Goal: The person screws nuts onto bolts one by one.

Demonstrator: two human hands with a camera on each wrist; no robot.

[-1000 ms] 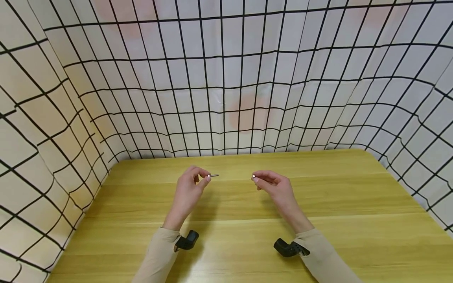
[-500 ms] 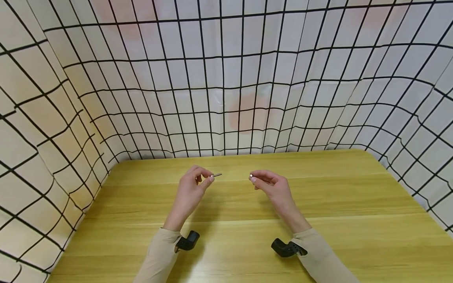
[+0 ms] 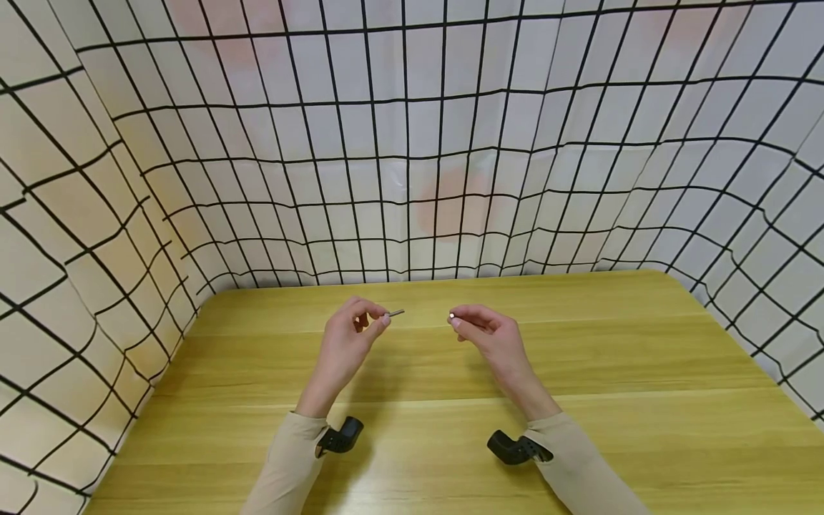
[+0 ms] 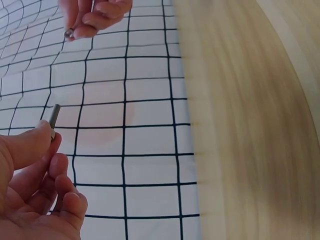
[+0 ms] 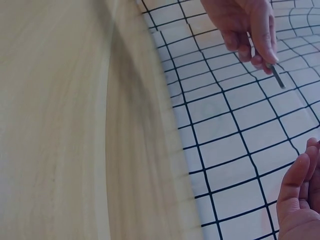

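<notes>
Yellowish wood-grain table [image 3: 644, 400] with rounded far corners, boxed in left, back and right by whitish walls [image 3: 357, 132] with a black grid all over. Lines get pretty wavy down low. Some faint pink blotches [image 3: 449, 214] on the back one, warm yellow tint on the left, soft shine on the table's near part.

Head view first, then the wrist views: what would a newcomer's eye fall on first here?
Probably the bold black grid on the pale backdrop, which rises behind the yellowish wooden table. Next come the two hands over the table: the left hand pinches a thin metal rod that points toward the right side, and the right hand, apart from it, pinches a small shiny piece.
</notes>
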